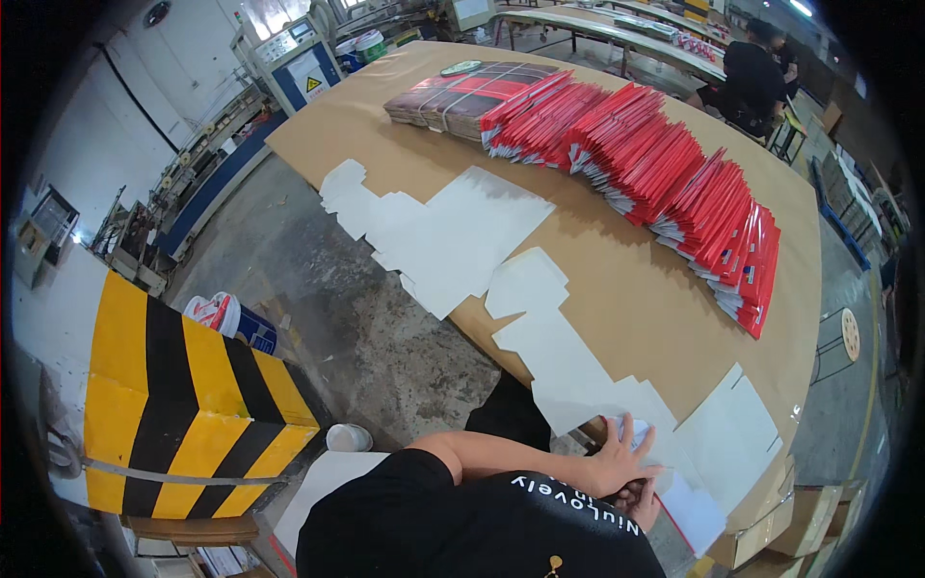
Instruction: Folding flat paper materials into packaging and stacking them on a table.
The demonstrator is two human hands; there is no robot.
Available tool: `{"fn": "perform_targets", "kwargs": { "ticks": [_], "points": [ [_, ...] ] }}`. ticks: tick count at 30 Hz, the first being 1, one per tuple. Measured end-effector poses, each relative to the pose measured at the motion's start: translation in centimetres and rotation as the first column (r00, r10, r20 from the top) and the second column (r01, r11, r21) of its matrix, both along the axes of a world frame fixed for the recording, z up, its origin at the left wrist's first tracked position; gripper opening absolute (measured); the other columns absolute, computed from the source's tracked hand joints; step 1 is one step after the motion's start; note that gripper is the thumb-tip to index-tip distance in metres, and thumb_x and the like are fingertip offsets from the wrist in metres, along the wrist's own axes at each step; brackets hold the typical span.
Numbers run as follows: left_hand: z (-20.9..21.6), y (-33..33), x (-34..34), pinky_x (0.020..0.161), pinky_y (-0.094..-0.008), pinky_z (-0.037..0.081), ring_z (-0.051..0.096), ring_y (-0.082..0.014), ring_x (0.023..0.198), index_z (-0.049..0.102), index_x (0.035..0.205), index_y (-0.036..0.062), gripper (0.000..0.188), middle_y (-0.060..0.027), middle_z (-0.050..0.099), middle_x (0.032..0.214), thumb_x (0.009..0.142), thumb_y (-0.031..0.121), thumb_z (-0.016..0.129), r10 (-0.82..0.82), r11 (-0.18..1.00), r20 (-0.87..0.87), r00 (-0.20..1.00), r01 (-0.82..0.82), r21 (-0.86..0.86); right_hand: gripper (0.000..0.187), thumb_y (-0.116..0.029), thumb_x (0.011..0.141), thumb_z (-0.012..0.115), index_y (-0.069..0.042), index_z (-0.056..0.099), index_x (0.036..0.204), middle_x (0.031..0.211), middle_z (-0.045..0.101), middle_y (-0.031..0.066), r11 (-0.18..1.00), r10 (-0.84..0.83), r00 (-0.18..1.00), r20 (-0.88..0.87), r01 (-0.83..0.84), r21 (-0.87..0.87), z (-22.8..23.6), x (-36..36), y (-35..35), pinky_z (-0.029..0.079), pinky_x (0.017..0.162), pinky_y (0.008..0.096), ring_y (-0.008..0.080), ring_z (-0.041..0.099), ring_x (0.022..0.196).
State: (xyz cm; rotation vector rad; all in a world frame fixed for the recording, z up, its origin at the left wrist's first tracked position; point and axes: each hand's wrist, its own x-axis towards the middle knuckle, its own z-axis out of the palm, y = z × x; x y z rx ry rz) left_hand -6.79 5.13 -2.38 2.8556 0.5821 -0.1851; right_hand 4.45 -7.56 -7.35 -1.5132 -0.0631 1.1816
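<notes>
Where the two hands come together at the bottom of the view, a red-edged white card lies just to their right; its longer side seems to slant from upper left down to lower right, though its near end is partly covered; the right hand is the nearer one, its fingers curled at the card's left side, while the left hand reaches across from the left with fingers spread; the hands touch or nearly touch, and I cannot tell whether either is clamped on the card. Just beyond the fingers, a tabbed white die-cut carton blank stretches up and leftward along the bench's edge, matte and flat, with stepped flaps; to the right, a square-cornered white board panel shows dark slits near its edges. Brown kraft paper covers the bench, smooth with faint creases; farther off to the left, a larger white die-cut blank lies flat, its outline notched; across the far side, a long curved row of glossy red folded packs leans like fanned pages, their pale edges facing the person; at its left end sits a strapped bundle of printed sheets, dark and red on top, blocky and layered at the side.
</notes>
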Motion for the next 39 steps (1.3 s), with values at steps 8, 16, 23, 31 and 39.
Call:
{"fn": "perform_targets", "kwargs": {
  "ticks": [8, 16, 23, 31, 39],
  "points": [
    [-3.3, 4.3, -0.6, 0.115, -0.0449, 0.034, 0.036, -0.0415, 0.138, 0.038, 0.145, -0.0063, 0.09, -0.0263, 0.036, 0.148, 0.076, 0.038, 0.076, -0.119, 0.987, 0.448, 0.886, 0.156, -0.046, 0.049, 0.001, 0.085, 0.058, 0.0, 0.055, 0.134, 0.118, 0.058, 0.0187, 0.904, -0.374, -0.114, 0.92, -0.268, 0.334, 2.7, 2.3, 6.6, 0.047, 0.098, 0.044, 0.0343, 0.057, 0.111],
    [5.3, 10.4, -10.6, 0.106, -0.0471, 0.039, 0.049, -0.0366, 0.126, 0.06, 0.115, -0.0015, 0.073, -0.0189, 0.057, 0.125, 0.065, 0.045, 0.086, 0.329, 0.904, -0.198, 0.923, -0.369, -0.215, 0.057, -0.023, 0.08, 0.073, -0.018, 0.057, 0.135, 0.121, 0.054, 0.0166, 0.421, 0.724, -0.388, 0.57, -0.406, -0.811, 8.5, 1.3, 12.9, 0.043, 0.099, 0.0537, 0.0409, 0.051, 0.114],
    [-2.7, 10.6, -14.5, 0.113, -0.0468, 0.035, 0.039, -0.0388, 0.14, 0.048, 0.144, 0.0109, 0.08, -0.0196, 0.043, 0.15, 0.071, 0.03, 0.078, 0.181, 0.945, 0.403, 0.897, -0.273, 0.183, 0.059, -0.037, 0.093, 0.058, -0.033, 0.042, 0.15, 0.16, 0.033, 0.0061, 0.521, 0.402, -0.553, 0.73, -0.517, -0.679, 5.4, 0.3, 11.8, 0.008, 0.117, 0.0682, 0.0376, 0.025, 0.149],
    [3.4, 16.8, -9.2, 0.081, -0.0442, 0.054, 0.068, -0.0316, 0.096, 0.071, 0.112, 0.0097, 0.029, -0.011, 0.072, 0.097, 0.088, 0.026, 0.064, -0.057, 0.931, -0.083, 0.995, 0.023, -0.365, 0.048, -0.029, 0.092, 0.061, -0.021, 0.055, 0.139, 0.153, 0.04, 0.0171, 0.699, -0.006, -0.271, 0.963, -0.69, -0.19, 5.2, 6.9, 8.5, 0.011, 0.117, 0.0688, 0.0429, 0.032, 0.144],
    [0.0, 23.3, -7.5, 0.07, -0.0431, 0.055, 0.07, -0.0288, 0.089, 0.071, 0.101, 0.0101, 0.046, -0.0114, 0.072, 0.092, 0.068, 0.04, 0.085, 0.281, 0.918, -0.031, 0.959, -0.278, -0.283, 0.057, -0.031, 0.083, 0.071, -0.026, 0.056, 0.138, 0.131, 0.051, 0.0124, 0.549, 0.379, -0.497, 0.78, -0.558, -0.622, 8.0, 3.7, 10.0, 0.017, 0.115, 0.0679, 0.0329, 0.044, 0.13]
  ]
}}
